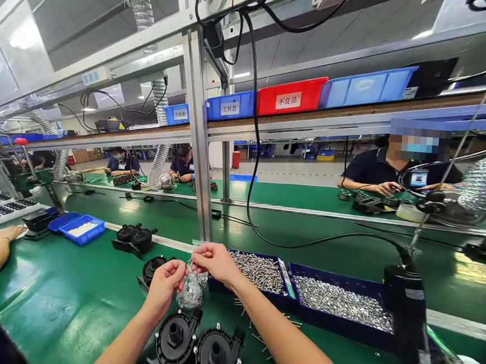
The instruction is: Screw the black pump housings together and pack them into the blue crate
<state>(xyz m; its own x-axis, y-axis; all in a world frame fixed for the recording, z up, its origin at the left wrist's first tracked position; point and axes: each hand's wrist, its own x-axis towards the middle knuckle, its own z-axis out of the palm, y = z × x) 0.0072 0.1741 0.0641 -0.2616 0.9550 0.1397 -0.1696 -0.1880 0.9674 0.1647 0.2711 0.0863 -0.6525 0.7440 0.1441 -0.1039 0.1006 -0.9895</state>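
A small clear plastic bag (191,293) with shiny bits inside hangs between my two hands. My left hand (167,284) pinches its upper left side, and my right hand (215,263) pinches it near the top from the right. What exactly the bag contains is too small to make out. Just below it stand black round pump housings (174,336) with screws around their rims. Another black housing (152,267) is partly hidden behind my left hand. Beyond my right forearm lies a blue bin of screws (257,270), beside a blue bin of small metal nuts or washers (343,302).
A black power screwdriver (405,312) hangs at the right from a cable. Loose screws (261,343) lie on the green bench (70,292). A blue open box (81,229) sits at left near a co-worker's arm (0,247). A metal post (197,145) rises ahead; co-workers sit opposite.
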